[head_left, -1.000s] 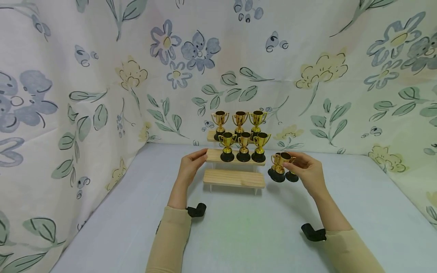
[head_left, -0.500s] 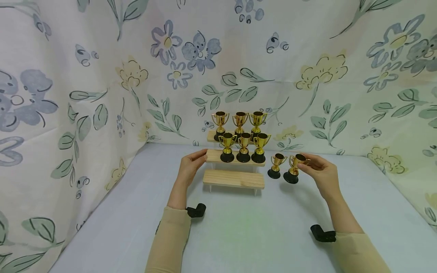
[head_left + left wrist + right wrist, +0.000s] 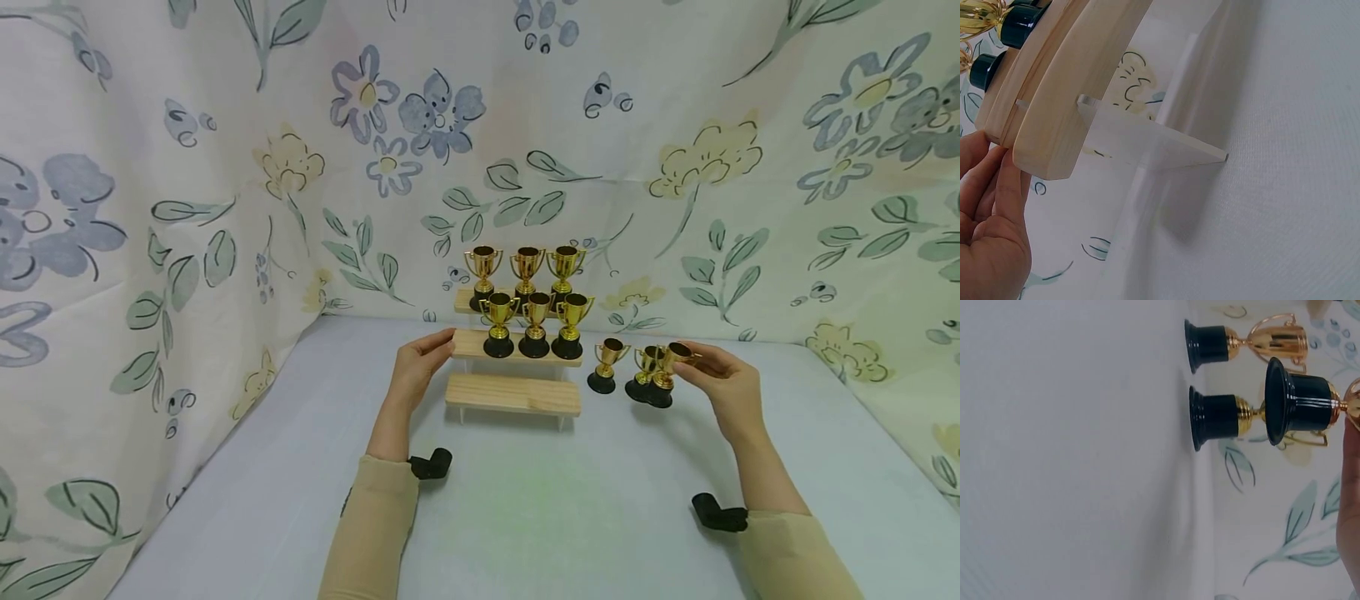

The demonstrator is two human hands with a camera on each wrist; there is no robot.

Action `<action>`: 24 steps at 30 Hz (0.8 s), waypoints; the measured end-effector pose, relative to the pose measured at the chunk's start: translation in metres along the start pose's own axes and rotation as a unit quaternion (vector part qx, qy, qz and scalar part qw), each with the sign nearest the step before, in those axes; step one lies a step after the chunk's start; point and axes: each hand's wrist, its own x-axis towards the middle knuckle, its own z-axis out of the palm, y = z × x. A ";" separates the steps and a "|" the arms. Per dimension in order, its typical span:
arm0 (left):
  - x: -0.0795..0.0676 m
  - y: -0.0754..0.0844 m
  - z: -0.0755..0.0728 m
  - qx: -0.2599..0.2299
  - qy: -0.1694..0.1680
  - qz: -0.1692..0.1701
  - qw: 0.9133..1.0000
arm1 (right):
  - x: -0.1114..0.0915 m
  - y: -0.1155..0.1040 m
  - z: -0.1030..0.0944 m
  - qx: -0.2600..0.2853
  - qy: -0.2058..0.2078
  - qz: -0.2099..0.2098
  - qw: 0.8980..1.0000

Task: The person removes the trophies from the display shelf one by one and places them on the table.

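Moving away from the shelf point(image 3: 543, 395), the right hand point(image 3: 723, 392) has carried the held cup point(image 3: 664, 372), gold with a black base, farther to the person's right than a second ago. Two matching cups have come into fuller view: the left cup point(image 3: 608, 359), upright on the desk point(image 3: 525, 517) near the shelf, and the middle cup point(image 3: 646, 363), also upright but partly hidden behind the held cup. The right hand's thumb and fingers pinch the held cup's upper part; whether by bowl or handle is too small to tell. In the right wrist view its base seems raised, so it has probably not been set down.

The left hand point(image 3: 420, 371) has stayed put, thumb and fingers closed about the left end of the middle board point(image 3: 470, 342), apparently steadying it. Three front cups point(image 3: 536, 312) stand upright on that board, three back cups point(image 3: 528, 265) on the top board point(image 3: 464, 300); none has shifted. This suggests the work now concerns the cups beside the shelf, with those six left alone.
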 end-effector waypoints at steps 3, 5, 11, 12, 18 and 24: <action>0.000 0.000 0.000 0.004 -0.002 0.002 1.000 | 0.000 0.000 -0.005 0.006 0.003 -0.001 1.000; 0.000 0.000 0.000 0.002 -0.001 0.002 1.000 | 0.000 0.000 -0.008 0.006 0.006 -0.003 1.000; -0.001 0.000 -0.001 -0.003 -0.002 -0.002 1.000 | 0.002 0.002 -0.018 0.005 0.013 -0.004 1.000; -0.001 0.000 -0.001 -0.003 -0.001 -0.002 1.000 | 0.002 0.002 -0.020 0.006 0.014 -0.003 1.000; -0.001 0.000 -0.001 0.002 -0.001 0.001 1.000 | 0.004 0.009 -0.029 0.001 0.023 0.008 1.000; -0.001 0.001 0.000 0.001 -0.007 0.008 1.000 | 0.004 0.017 -0.036 0.011 0.027 0.025 0.999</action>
